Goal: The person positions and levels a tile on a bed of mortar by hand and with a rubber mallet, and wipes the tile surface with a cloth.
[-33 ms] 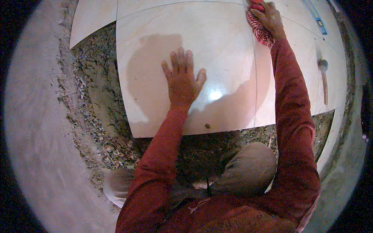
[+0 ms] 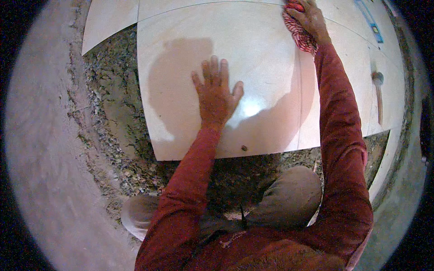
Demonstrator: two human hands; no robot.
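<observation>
My left hand (image 2: 215,95) lies flat, fingers spread, on a large cream floor tile (image 2: 262,40). Beyond it to the right, my right hand (image 2: 312,20) grips a bunched red-and-white cloth (image 2: 299,34). That cloth rests at the far right part of the tile, close to the joint with the neighbouring tile. Part of the cloth is hidden under the fingers. A small dark clump (image 2: 244,148) sits near the tile's front edge.
A mallet (image 2: 378,97) with a wooden handle lies on the tiles at right, with a blue spirit level (image 2: 373,27) beyond it. Rough gravelly soil (image 2: 117,99) borders the tile at left and in front. My bent knee (image 2: 289,189) is close to the front edge.
My right hand and the cloth have shifted slightly left. My left hand stays flat on the tile, and the whole view has moved a little.
</observation>
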